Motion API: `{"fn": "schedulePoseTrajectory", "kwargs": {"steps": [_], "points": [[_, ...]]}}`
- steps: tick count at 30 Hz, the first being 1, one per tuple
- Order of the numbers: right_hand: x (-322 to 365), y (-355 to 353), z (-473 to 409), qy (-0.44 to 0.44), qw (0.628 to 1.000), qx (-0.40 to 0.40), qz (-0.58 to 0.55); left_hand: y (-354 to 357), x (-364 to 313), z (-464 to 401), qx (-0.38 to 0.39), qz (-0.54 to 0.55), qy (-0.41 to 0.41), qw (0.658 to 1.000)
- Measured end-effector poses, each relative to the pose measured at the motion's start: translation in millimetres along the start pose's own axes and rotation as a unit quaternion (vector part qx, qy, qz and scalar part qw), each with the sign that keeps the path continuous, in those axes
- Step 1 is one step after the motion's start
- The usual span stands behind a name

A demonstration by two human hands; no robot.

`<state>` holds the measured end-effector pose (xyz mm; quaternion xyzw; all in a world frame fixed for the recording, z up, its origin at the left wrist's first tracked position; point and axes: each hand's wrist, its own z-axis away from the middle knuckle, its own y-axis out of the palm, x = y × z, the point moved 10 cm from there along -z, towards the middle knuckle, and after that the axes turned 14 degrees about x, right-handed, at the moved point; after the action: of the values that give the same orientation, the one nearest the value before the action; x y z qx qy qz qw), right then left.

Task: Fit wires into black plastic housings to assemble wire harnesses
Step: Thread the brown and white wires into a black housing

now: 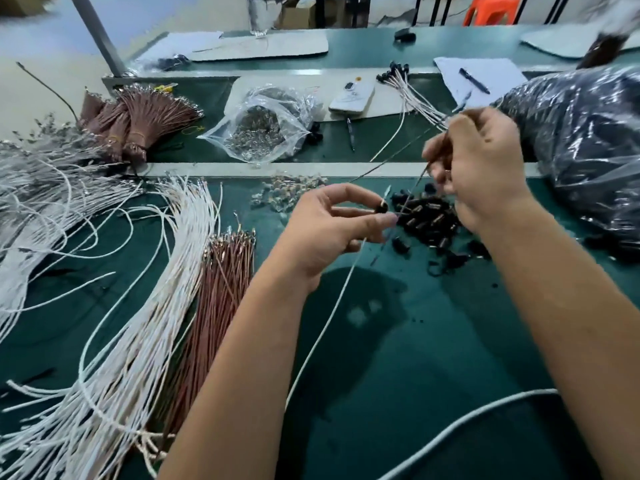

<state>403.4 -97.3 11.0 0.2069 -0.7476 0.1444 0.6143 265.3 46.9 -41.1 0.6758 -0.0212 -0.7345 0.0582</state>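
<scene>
My left hand pinches a small black housing between thumb and forefinger, and a white wire trails from it down toward me. My right hand is raised above a pile of loose black housings and grips thin dark wires that slant down to the left. A fan of white wires and a bundle of brown wires lie on the green mat to my left.
Finished harnesses with black ends lie at the back near a phone, a pen and a clear bag of metal terminals. A large shiny plastic bag fills the right side. Brown wire bundles sit at the far left.
</scene>
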Motion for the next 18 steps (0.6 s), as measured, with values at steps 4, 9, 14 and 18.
{"fn": "schedulePoseTrajectory", "kwargs": {"steps": [4, 9, 14, 18], "points": [[1.6, -45.2, 9.9, 0.005, 0.997, -0.071, -0.011, 40.8, 8.9, -23.2, 0.053, 0.000, -0.025, 0.998], [0.4, -64.1, 16.6, -0.002, 0.996, -0.075, -0.048, 59.9, 18.1, -35.5, 0.084, 0.006, -0.037, 0.996], [-28.3, -36.9, 27.5, 0.114, 0.993, 0.036, -0.004, 46.2, 23.0, -37.4, 0.035, 0.091, -0.031, 0.995], [-48.9, -5.0, 53.1, 0.153, 0.974, 0.154, 0.058, 33.5, 25.0, -33.7, -0.005, 0.068, -0.016, 0.998]]}}
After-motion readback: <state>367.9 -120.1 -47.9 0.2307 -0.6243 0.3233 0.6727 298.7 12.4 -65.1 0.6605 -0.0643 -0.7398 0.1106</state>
